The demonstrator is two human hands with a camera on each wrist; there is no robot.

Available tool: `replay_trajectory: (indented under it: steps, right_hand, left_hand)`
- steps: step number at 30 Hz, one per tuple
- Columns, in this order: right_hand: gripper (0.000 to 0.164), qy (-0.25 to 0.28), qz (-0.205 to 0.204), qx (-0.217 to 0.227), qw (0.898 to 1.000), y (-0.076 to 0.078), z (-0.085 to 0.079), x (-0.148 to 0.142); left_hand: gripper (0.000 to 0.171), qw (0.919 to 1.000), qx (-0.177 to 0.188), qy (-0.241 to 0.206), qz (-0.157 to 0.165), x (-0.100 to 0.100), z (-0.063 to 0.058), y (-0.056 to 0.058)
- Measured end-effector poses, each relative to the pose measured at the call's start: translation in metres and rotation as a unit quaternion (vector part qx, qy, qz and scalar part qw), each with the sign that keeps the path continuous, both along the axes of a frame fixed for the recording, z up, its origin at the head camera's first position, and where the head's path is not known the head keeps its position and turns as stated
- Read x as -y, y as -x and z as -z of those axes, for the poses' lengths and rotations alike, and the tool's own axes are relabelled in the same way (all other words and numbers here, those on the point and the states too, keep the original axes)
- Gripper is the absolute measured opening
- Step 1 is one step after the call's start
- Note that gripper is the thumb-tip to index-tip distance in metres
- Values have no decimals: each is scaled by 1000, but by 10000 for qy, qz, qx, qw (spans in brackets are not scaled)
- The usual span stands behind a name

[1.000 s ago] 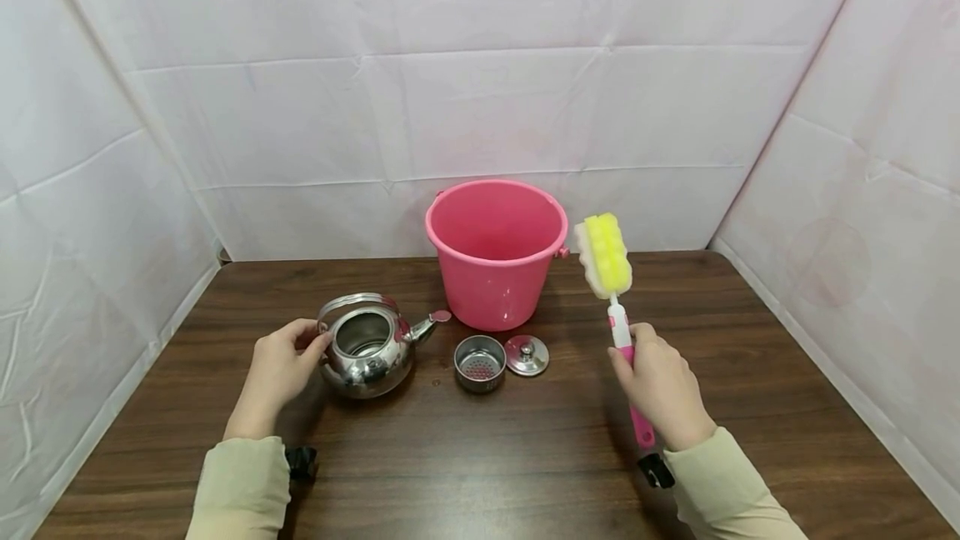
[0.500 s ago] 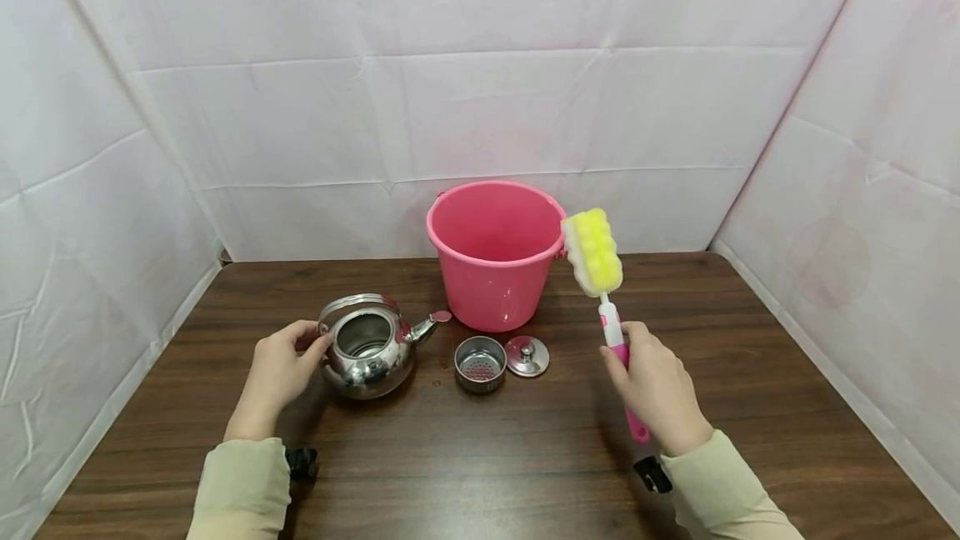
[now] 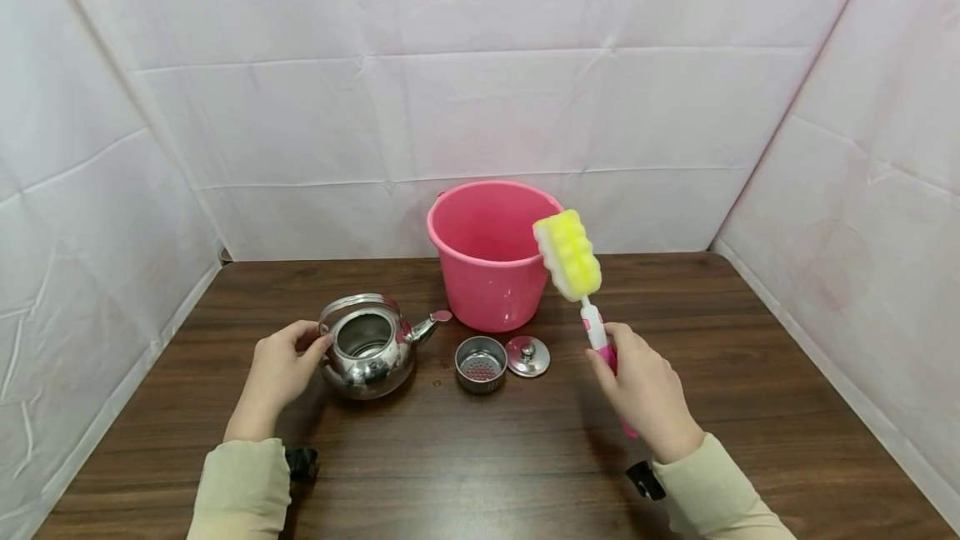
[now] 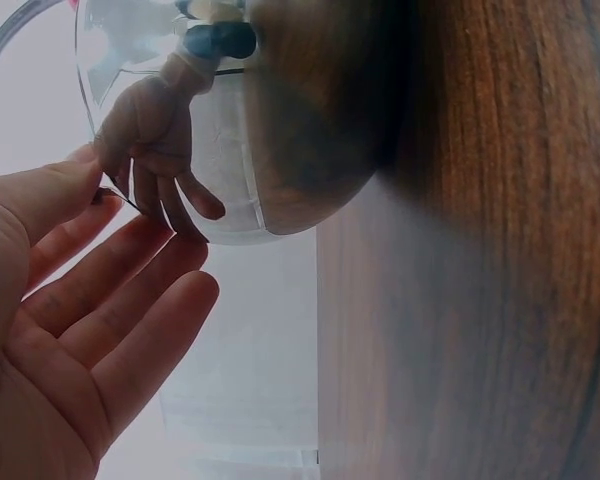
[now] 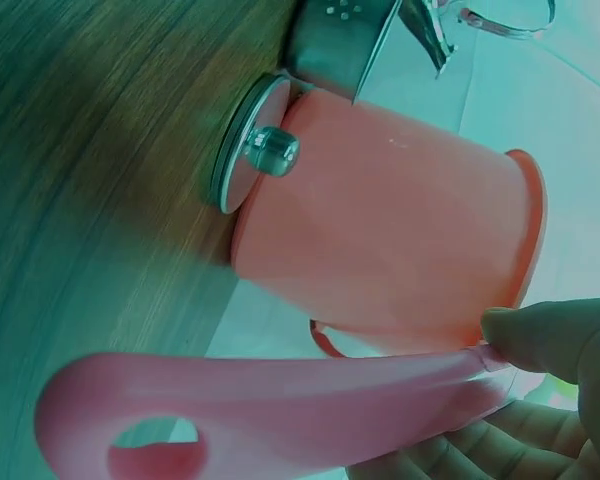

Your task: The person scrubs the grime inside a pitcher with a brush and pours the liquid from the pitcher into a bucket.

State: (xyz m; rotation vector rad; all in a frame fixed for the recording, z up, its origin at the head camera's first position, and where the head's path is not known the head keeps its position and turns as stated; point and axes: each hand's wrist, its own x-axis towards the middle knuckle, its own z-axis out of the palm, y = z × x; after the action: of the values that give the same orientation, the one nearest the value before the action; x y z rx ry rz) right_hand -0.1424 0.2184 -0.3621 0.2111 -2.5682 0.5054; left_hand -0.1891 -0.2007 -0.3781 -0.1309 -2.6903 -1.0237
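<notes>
On the left of the table stands a shiny steel teapot (image 3: 367,357), its top uncovered and its hoop handle raised. My left hand (image 3: 281,369) pinches it at the handle's base between thumb and forefinger; the left wrist view shows the other fingers (image 4: 155,340) extended along the polished side. My right hand (image 3: 648,386) grips a sponge bottle brush (image 3: 570,257) by its pink and white handle, the yellow and white head pointing up and away. That head overlaps the right side of the pink bucket (image 3: 491,294) in the head view. The brush's holed handle end (image 5: 90,410) shows in the right wrist view.
Between teapot and brush sit a steel strainer cup (image 3: 481,365) with a perforated bottom and, beside it, a round knobbed lid (image 3: 528,356). The bucket stands behind them. White cloth walls (image 3: 480,107) enclose the back and sides of the brown wooden table (image 3: 465,473).
My right hand has carried the brush to the left, its head passing from beside the bucket to in front of its right rim. The left hand and the teapot have stayed in place.
</notes>
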Motion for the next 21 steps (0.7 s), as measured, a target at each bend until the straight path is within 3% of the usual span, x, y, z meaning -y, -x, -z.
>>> replay_trajectory:
  steps: [6, 21]
  right_hand:
    - [35, -62, -204, -259, 9994, 0, 1, 4]
    - [34, -166, -504, -194, 9984, -1, 0, 15]
  left_hand:
    - [19, 10000, -34, -16, 19, 0, 0, 0]
    - [18, 10000, 20, 15, -4, 0, -1, -1]
